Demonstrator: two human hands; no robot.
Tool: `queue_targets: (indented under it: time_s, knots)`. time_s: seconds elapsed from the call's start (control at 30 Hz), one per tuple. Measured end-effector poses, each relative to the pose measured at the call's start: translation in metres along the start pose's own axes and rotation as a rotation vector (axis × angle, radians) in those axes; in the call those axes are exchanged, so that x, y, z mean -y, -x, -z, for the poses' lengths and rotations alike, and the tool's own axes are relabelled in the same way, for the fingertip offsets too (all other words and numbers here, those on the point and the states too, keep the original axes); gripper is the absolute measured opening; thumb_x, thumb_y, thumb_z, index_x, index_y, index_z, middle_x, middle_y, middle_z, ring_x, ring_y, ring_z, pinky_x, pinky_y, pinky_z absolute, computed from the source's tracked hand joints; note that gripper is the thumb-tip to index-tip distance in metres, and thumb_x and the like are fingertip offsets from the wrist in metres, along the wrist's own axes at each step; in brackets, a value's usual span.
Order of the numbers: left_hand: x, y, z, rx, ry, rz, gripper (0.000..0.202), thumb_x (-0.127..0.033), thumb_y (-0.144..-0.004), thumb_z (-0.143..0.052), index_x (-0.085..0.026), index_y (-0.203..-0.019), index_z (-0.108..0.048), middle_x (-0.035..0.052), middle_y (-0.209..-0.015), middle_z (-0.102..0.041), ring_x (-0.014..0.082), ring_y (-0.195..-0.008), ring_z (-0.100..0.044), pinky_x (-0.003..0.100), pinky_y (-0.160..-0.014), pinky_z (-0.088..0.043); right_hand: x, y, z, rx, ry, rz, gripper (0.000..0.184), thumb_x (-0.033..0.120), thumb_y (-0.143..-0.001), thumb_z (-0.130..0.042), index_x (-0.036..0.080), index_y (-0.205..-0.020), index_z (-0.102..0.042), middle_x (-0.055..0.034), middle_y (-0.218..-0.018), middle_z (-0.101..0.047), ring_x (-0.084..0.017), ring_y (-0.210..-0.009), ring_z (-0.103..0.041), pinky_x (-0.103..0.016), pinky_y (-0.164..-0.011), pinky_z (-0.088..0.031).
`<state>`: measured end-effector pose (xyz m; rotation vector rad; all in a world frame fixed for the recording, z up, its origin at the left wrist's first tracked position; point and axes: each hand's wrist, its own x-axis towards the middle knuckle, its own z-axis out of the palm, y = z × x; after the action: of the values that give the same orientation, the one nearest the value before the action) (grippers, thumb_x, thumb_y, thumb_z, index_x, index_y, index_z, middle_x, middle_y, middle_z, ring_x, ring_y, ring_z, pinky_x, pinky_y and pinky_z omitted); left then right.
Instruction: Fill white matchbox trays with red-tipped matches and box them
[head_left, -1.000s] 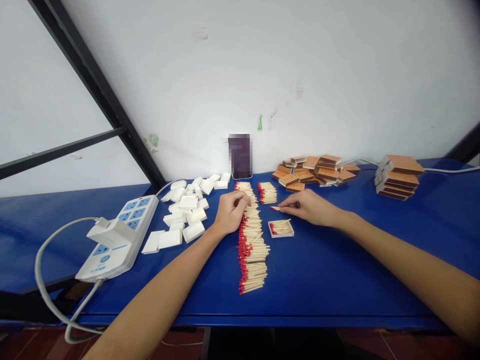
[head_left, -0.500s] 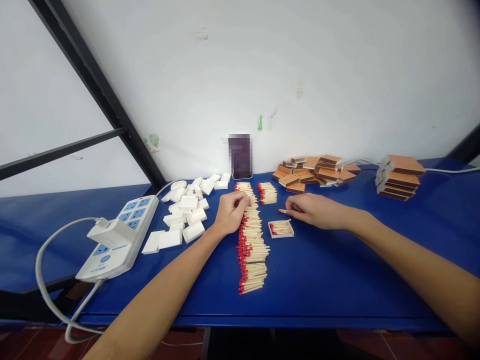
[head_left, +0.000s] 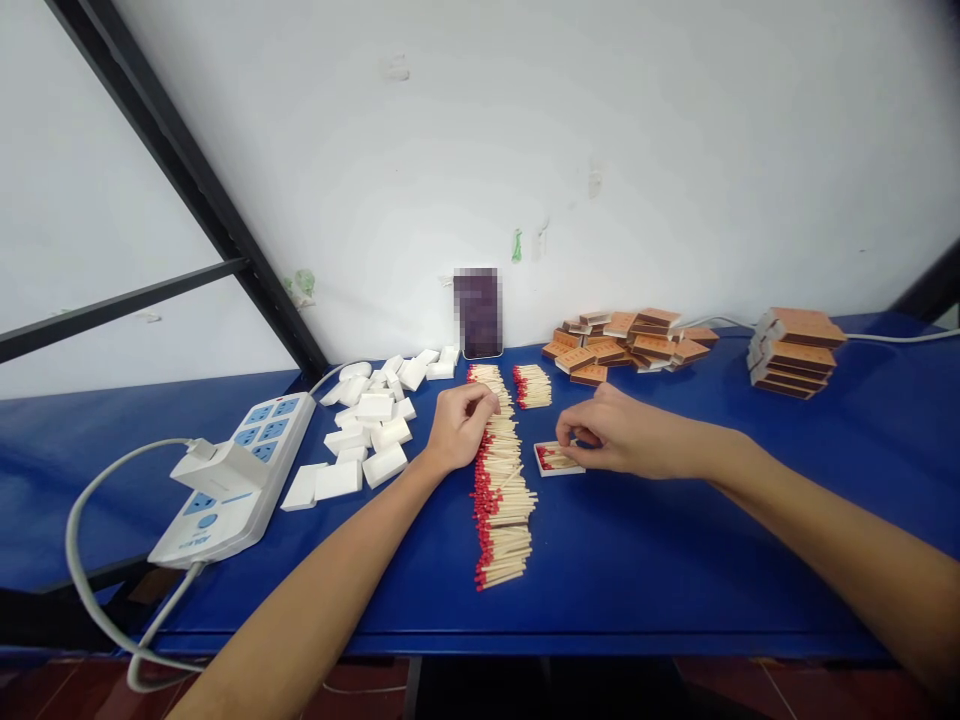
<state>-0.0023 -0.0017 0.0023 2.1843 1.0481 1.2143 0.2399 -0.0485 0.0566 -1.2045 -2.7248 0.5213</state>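
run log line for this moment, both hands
left hand: at long match row | right hand: over white tray of matches | right of row: small match group | back right: matchbox pile

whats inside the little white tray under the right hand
Red-headed matches lie in the white tray, heads toward its left end. The right hand covers part of its right side, so the contents there and the full match count cannot be seen.
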Motion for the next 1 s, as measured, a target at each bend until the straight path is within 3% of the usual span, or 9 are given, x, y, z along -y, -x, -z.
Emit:
queue_targets:
  time_s: [0.13, 0.27, 0.37, 0.53, 0.7, 1.0]
  knots:
    - [0.002, 0.0, -0.001, -0.004, -0.004, 0.011, 0.034, -0.033, -0.092, -0.045, -0.016, -0.066, -0.06, 0.0012, -0.065, -0.06, 0.015, -0.063, -0.052, 0.027, -0.064, -0.039, -0.004, 0.001, 0.0, -0.013, -0.012, -0.048, 0.028, 0.045, -0.094, -0.047, 0.022, -0.091, -0.064, -0.0015, -0.067, -0.059, -0.019, -0.068, -0.055, -0.03, -0.066, -0.035]
    - [0.001, 0.0, -0.001, -0.006, 0.003, 0.007, 0.034, -0.033, -0.092, -0.046, -0.016, -0.067, -0.06, 0.0013, -0.066, -0.06, 0.0149, -0.064, -0.053, 0.027, -0.064, -0.038, -0.014, 0.001, -0.001, -0.088, -0.011, -0.047, 0.028, 0.041, -0.092, -0.049, 0.021, -0.106, -0.062, -0.0049, -0.084, -0.062, -0.019, -0.072, -0.054, -0.03, -0.066, -0.038]
    - [0.0, 0.0, 0.0, 0.001, 0.003, 0.004, 0.034, -0.032, -0.092, -0.046, -0.016, -0.066, -0.059, 0.0015, -0.066, -0.06, 0.0152, -0.064, -0.053, 0.027, -0.064, -0.039, -0.018, 0.002, 0.0, -0.054, -0.031, -0.043, 0.027, 0.04, -0.091, -0.05, 0.021, -0.103, -0.065, -0.0067, -0.089, -0.063, -0.02, -0.077, -0.056, -0.031, -0.069, -0.04]
    - [0.0, 0.0, 0.0, 0.013, -0.01, 0.006, 0.035, -0.034, -0.092, -0.044, -0.017, -0.066, -0.059, 0.0019, -0.066, -0.061, 0.0157, -0.064, -0.054, 0.027, -0.065, -0.039, -0.016, 0.004, 0.003, 0.049, -0.109, -0.09, 0.033, 0.047, -0.091, -0.051, 0.022, -0.105, -0.067, -0.0054, -0.085, -0.066, -0.019, -0.072, -0.058, -0.03, -0.064, -0.04]
    - [0.002, 0.0, -0.001, 0.011, -0.001, -0.01, 0.035, -0.033, -0.093, -0.045, -0.017, -0.065, -0.059, 0.0021, -0.066, -0.062, 0.016, -0.066, -0.055, 0.028, -0.066, -0.04, -0.014, 0.003, 0.004, 0.11, -0.153, -0.106, 0.031, 0.044, -0.093, -0.046, 0.023, -0.107, -0.065, -0.0036, -0.079, -0.067, -0.019, -0.068, -0.058, -0.03, -0.061, -0.04]
    - [0.002, 0.0, -0.001, 0.008, 0.001, -0.019, 0.034, -0.031, -0.093, -0.045, -0.016, -0.065, -0.06, 0.0018, -0.066, -0.061, 0.0156, -0.064, -0.054, 0.028, -0.066, -0.039, -0.017, 0.003, 0.0, 0.1, -0.136, -0.084, 0.031, 0.043, -0.098, -0.039, 0.023, -0.099, -0.062, -0.006, -0.087, -0.066, -0.022, -0.078, -0.058, -0.031, -0.068, -0.04]
